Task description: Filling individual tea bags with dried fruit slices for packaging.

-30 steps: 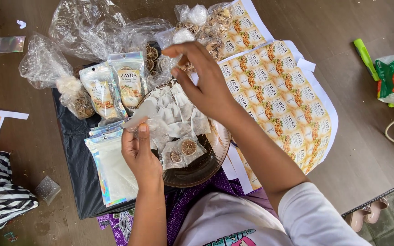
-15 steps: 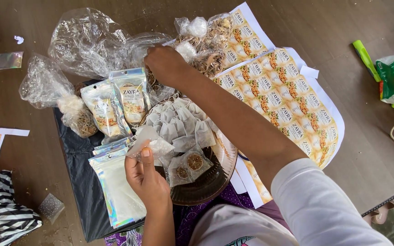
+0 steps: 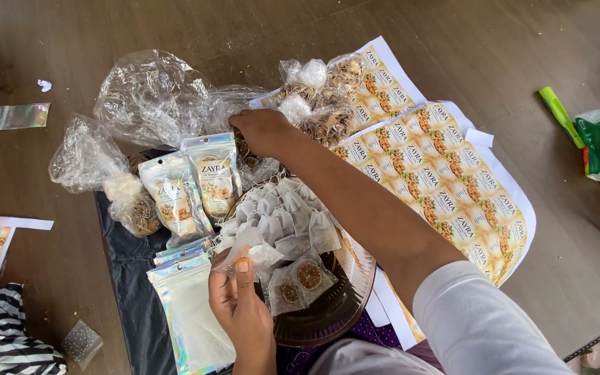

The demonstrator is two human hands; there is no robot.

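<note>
Brown wooden table (image 3: 494,42), strewn with packing goods. Left hand (image 3: 241,312) near the front edge, pinching a small clear sachet (image 3: 244,250) by thumb and fingers, held up over the round tray (image 3: 342,305) as if kept ready for filling; right hand (image 3: 262,132) stretched toward mid-table, fingers curled down among clear bags (image 3: 154,90) of dried pieces, whether gripping anything impossible to tell. Two printed pouches (image 3: 199,184) propped upright beside the tray, two label sheets (image 3: 446,180) spread flat toward the right edge.
</note>
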